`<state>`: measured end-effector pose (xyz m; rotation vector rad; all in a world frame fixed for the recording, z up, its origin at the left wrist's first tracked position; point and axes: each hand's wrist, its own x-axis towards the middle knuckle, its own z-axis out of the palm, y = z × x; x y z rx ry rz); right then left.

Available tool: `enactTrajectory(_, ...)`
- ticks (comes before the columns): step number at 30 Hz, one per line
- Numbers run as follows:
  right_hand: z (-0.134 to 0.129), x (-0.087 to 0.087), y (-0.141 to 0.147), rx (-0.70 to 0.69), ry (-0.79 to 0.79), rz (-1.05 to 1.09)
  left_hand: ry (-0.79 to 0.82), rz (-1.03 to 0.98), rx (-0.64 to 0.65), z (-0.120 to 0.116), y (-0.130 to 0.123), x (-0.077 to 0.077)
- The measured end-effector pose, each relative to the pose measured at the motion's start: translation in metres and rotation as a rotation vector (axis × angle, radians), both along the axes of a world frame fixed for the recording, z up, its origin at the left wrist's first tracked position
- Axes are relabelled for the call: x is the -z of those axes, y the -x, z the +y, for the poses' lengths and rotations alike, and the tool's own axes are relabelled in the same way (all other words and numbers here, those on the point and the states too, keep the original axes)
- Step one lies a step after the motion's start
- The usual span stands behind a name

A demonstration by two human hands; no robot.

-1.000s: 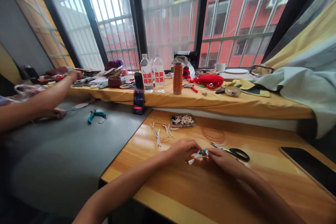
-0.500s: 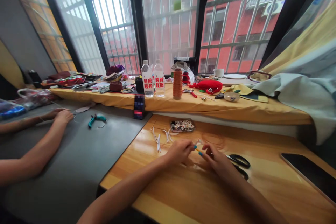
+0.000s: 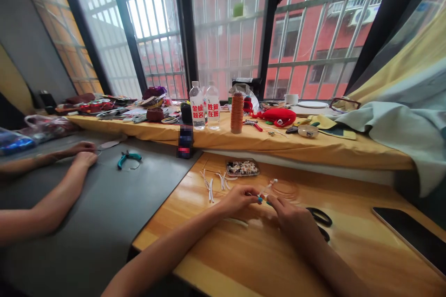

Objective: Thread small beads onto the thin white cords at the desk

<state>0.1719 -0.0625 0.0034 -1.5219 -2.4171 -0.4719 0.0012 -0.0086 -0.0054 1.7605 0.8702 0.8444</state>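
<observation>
Over the wooden table, my left hand point(image 3: 240, 199) pinches one end of a small white strip piece point(image 3: 267, 189) with its blue-nailed fingertips. Close beside it, my right hand point(image 3: 291, 213) has thumb and finger closed on the same piece. Its white tip rises above the fingers; the part inside them is hidden. Behind the hands lies a loose coil of thin orange cord point(image 3: 289, 190). Black-handled scissors point(image 3: 320, 217) rest partly hidden by my right hand. Several white strips point(image 3: 210, 190) lie left of my hands, near a clear box point(image 3: 258, 172) of small black and white pieces.
A dark phone point(image 3: 411, 232) lies at the right. On the cloth-covered sill point(image 3: 216, 141) stand an orange thread spool point(image 3: 236, 113) and two water bottles point(image 3: 198, 106). At the grey table, another person's hands point(image 3: 85, 153) work near teal pliers point(image 3: 129, 160).
My right hand has turned knuckles-up, its fingertips nearer my left hand's. The white tip shows higher above the fingers, and the yellow-orange bit between them is less visible. The other person's hands shifted slightly.
</observation>
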Motion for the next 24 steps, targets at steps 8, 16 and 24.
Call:
enactTrajectory(8, 0.003, -0.001, 0.006, 0.007, 0.177, 0.314, 0.106, -0.092, -0.030, -0.005, 0.000, -0.005)
enactTrajectory(16, 0.003, -0.001, 0.010, -0.112, 0.356, 0.596, 0.202, -0.207, 0.011, -0.007, 0.001, -0.005)
enactTrajectory(24, 0.005, -0.004, 0.016, -0.083, 0.686, 0.972, 0.077, -0.167, 0.048, -0.005, 0.004, -0.009)
